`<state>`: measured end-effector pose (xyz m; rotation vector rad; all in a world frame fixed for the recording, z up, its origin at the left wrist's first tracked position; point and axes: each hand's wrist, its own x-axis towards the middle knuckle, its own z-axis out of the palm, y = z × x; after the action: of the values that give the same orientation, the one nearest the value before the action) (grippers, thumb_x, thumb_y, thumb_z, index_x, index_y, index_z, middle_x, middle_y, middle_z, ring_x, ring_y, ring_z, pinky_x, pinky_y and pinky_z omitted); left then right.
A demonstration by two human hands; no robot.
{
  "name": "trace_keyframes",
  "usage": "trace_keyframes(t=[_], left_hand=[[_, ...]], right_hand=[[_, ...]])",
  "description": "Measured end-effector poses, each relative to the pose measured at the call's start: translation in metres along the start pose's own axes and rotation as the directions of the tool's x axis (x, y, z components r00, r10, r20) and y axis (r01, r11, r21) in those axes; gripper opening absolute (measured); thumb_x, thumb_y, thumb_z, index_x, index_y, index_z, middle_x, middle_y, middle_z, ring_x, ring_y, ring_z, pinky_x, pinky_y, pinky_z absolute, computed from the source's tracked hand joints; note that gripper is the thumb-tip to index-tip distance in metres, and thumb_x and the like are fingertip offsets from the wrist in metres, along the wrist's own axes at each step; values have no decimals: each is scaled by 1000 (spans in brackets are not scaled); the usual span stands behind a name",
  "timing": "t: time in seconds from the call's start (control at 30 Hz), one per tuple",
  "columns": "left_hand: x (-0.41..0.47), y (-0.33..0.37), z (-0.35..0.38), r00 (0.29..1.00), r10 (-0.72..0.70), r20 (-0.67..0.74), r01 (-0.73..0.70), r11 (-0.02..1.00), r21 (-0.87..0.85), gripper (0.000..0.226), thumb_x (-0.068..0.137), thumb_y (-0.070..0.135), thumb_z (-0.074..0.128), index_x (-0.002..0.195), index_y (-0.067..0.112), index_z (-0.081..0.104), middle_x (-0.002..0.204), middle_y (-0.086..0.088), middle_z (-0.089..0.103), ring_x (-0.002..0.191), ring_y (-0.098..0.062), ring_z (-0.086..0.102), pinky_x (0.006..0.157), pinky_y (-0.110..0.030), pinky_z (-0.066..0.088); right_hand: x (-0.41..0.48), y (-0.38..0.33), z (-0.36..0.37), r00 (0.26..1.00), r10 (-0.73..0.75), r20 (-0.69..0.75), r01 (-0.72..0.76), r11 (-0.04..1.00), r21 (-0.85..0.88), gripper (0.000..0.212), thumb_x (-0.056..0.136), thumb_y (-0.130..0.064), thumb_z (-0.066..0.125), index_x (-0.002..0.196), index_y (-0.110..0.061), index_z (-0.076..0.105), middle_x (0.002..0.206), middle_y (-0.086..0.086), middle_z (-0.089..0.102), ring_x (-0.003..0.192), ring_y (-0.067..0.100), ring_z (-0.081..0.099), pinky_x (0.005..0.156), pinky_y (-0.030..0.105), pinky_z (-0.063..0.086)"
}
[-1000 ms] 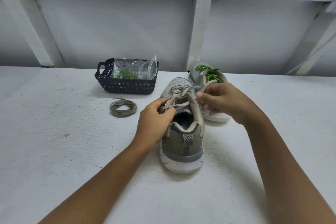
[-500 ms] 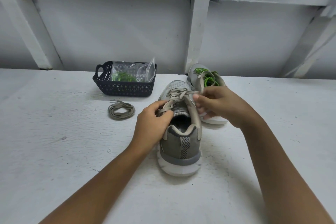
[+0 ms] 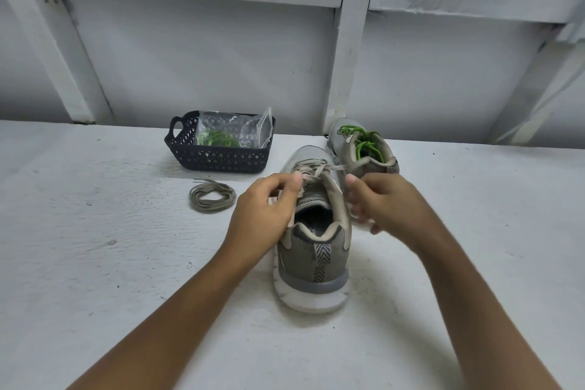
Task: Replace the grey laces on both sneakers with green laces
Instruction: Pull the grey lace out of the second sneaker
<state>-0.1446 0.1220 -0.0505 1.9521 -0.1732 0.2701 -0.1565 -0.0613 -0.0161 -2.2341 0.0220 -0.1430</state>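
The near grey sneaker point(image 3: 311, 260) stands heel toward me, with a grey lace point(image 3: 315, 168) loosened over its tongue. My left hand point(image 3: 262, 215) is at the shoe's left side and pinches the grey lace near the top eyelets between thumb and fingers. My right hand point(image 3: 389, 203) is curled beside the shoe's right side with the thumb up. A loose lace strand ends just above that thumb, and whether the hand holds it is unclear. Behind stands the other sneaker point(image 3: 345, 139), threaded with a green lace point(image 3: 364, 144).
A removed grey lace point(image 3: 212, 199) lies coiled on the white table point(image 3: 95, 247), left of the shoes. Behind it a black basket point(image 3: 221, 161) holds a clear plastic bag point(image 3: 250, 130) with a green lace point(image 3: 217, 139) inside. White wall beams rise behind the table.
My right hand has dropped down and to the right, away from the lace strand it pinched. My left hand has shifted up to the top eyelets.
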Motion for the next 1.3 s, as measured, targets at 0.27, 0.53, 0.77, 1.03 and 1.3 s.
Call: trace_keyframes(t=[0.27,0.53,0.77,1.03,1.3], left_hand=[[11,2,-6,1000,30,2,-30,997,-76,11,88,20,63,80,24,68,73,15,65,69,3,58,65,-19,44],[51,12,-12,983,-43,180,47,999,-18,23,99,19,44,77,20,52,74,4,60,75,-15,55,80,-36,44],[68,18,-16,980,44,194,-26,995,-94,16,97,21,50,82,26,54,74,6,56,60,2,51,61,-20,37],[46,-9,-36,916,11,401,29,995,-93,8,87,26,63,81,22,65,73,13,64,70,0,57,63,-15,44],[50,-1,-25,997,-80,-12,75,973,-217,16,93,15,55,78,21,59,78,2,62,71,-7,57,65,-21,44]], right_hand=[[-7,11,39,968,-112,-223,155,970,186,12,90,-28,61,98,-20,62,97,-5,65,91,3,59,73,7,42],[-7,14,43,965,-109,-237,179,939,295,1,89,-27,64,89,-26,63,91,-9,66,89,4,61,74,11,47],[-6,18,45,964,-105,-243,181,931,317,1,89,-25,63,89,-24,63,90,-7,66,88,6,60,73,10,45],[-5,17,47,963,-99,-249,180,928,326,1,89,-23,62,89,-22,62,89,-5,65,87,7,60,74,11,45],[-7,15,46,962,-110,-251,193,922,337,3,90,-23,61,87,-24,62,86,-7,65,82,1,59,70,8,44]])
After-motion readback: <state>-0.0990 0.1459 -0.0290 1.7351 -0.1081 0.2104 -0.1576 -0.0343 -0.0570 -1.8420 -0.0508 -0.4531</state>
